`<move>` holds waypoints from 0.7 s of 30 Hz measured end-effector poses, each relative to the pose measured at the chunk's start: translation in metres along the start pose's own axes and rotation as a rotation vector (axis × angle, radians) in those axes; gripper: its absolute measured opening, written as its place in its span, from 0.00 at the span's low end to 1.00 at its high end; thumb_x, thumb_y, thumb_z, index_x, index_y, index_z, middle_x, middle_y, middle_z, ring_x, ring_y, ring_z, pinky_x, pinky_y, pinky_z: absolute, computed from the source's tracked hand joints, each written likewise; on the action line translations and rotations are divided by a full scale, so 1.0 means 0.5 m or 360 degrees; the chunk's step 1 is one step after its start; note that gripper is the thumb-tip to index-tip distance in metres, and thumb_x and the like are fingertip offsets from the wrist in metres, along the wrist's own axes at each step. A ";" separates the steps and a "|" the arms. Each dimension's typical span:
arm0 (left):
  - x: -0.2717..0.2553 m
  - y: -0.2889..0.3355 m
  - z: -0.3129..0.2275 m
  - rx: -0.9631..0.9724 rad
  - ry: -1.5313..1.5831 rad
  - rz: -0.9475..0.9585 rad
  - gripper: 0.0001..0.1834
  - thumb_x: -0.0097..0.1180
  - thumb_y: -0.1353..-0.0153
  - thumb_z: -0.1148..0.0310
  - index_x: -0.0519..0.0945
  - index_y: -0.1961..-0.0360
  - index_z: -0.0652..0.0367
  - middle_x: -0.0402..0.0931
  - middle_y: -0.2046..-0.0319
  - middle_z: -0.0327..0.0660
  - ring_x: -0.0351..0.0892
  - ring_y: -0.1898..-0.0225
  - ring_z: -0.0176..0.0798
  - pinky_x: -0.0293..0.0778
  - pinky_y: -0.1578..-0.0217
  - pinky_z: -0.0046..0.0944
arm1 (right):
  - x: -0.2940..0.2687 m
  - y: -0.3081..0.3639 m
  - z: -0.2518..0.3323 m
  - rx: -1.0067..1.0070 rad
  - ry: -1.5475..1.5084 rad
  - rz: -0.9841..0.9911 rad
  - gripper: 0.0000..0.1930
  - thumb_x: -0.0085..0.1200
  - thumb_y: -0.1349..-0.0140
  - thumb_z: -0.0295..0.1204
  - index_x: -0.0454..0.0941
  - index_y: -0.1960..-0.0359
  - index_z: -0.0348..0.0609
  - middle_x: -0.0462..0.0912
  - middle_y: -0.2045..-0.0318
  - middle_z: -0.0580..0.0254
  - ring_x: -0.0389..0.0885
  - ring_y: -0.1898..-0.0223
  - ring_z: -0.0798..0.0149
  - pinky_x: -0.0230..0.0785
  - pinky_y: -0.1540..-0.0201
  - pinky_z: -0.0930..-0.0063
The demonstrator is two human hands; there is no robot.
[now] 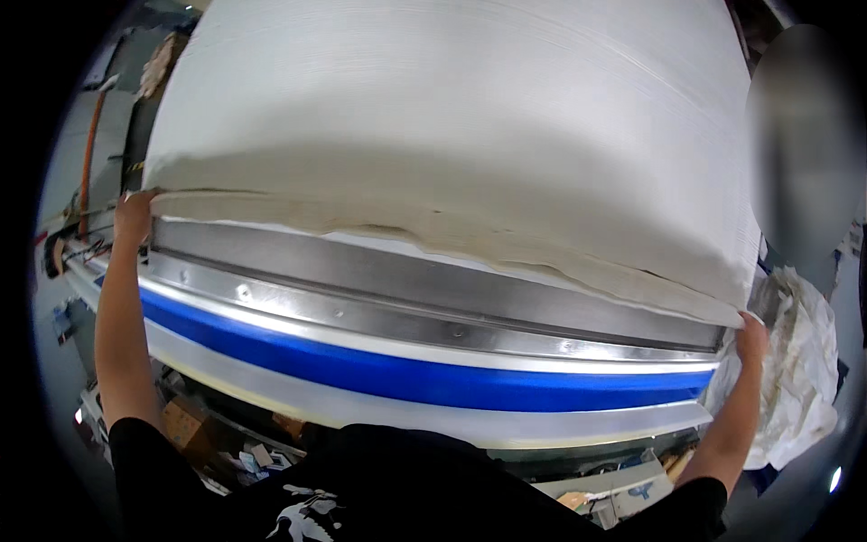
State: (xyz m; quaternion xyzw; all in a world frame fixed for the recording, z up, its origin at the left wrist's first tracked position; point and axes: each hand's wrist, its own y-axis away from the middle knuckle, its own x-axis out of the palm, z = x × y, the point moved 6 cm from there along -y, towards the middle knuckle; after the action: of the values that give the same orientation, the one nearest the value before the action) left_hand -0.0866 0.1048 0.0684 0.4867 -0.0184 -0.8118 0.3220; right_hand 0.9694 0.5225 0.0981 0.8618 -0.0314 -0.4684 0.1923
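A broad white layered sheet (470,108), cloth or paper by its look, fills the upper middle, with fine lines across its surface. Its near edge (361,217) is a wavy, creased beige-white band running across in front of me. At the left end of this band, my left hand (135,217) is closed on the corner. The opposite corner is pinched in my right hand (751,340), lower in the picture. Both arms are spread wide, and the fingertips are partly hidden. Just below the band lies a grey metal plate (433,291) with a riveted rail (339,313).
Along the near side of the metal run a bright blue strip (424,378) and a pale strip (406,418). Crumpled white sheeting (795,379) hangs at the right. A cardboard box (185,425) and assorted small things lie underneath at the left. A blurred grey shape (804,144) covers the upper right.
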 end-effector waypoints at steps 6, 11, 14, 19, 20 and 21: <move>-0.079 0.104 0.125 -0.0092 0.0001 -0.0020 0.15 0.46 0.44 0.74 0.80 0.58 0.50 0.79 0.57 0.42 0.77 0.56 0.50 0.67 0.49 0.49 | -0.091 0.080 -0.086 -0.0043 -0.0199 -0.0012 0.17 0.48 0.44 0.26 0.77 0.52 0.47 0.80 0.58 0.49 0.78 0.54 0.47 0.69 0.52 0.58; -0.032 0.195 0.099 -0.0042 -0.0060 0.0509 0.14 0.48 0.46 0.73 0.80 0.59 0.49 0.79 0.58 0.43 0.76 0.53 0.48 0.61 0.42 0.51 | -0.022 0.206 -0.123 -0.0167 -0.0135 0.0102 0.15 0.50 0.46 0.26 0.79 0.56 0.47 0.81 0.61 0.49 0.79 0.57 0.46 0.70 0.54 0.56; 0.122 0.300 0.103 0.0222 -0.0221 0.0575 0.14 0.50 0.47 0.73 0.81 0.60 0.47 0.79 0.57 0.39 0.76 0.51 0.41 0.60 0.40 0.53 | 0.039 0.232 -0.063 -0.0361 -0.0059 0.0238 0.14 0.49 0.47 0.26 0.81 0.59 0.48 0.82 0.64 0.51 0.80 0.60 0.48 0.70 0.54 0.57; 0.252 0.375 0.000 0.0511 -0.0540 0.1062 0.13 0.54 0.49 0.72 0.82 0.61 0.49 0.79 0.56 0.39 0.76 0.50 0.42 0.64 0.44 0.51 | 0.168 0.313 -0.015 -0.0419 0.0321 0.0696 0.15 0.50 0.52 0.27 0.82 0.61 0.48 0.82 0.66 0.51 0.80 0.62 0.50 0.71 0.57 0.56; 0.266 0.374 -0.024 0.0505 -0.0541 0.1090 0.13 0.54 0.49 0.72 0.82 0.62 0.50 0.80 0.57 0.40 0.77 0.50 0.42 0.65 0.45 0.51 | 0.197 0.330 -0.022 -0.0457 0.0322 0.0649 0.11 0.50 0.50 0.29 0.81 0.65 0.47 0.82 0.68 0.52 0.80 0.62 0.50 0.71 0.58 0.56; 0.270 0.383 -0.039 0.0482 -0.0550 0.1133 0.12 0.54 0.48 0.72 0.83 0.62 0.50 0.80 0.57 0.40 0.77 0.51 0.43 0.66 0.45 0.51 | 0.217 0.337 -0.017 -0.0472 0.0338 0.0686 0.10 0.50 0.49 0.30 0.81 0.66 0.47 0.82 0.68 0.52 0.80 0.63 0.50 0.71 0.58 0.56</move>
State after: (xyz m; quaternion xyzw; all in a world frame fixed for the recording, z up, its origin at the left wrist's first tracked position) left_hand -0.0174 -0.1145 0.0189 0.3487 -0.3582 -0.7077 0.4993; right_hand 1.0581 0.3439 0.0766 0.8419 -0.1247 -0.3232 0.4137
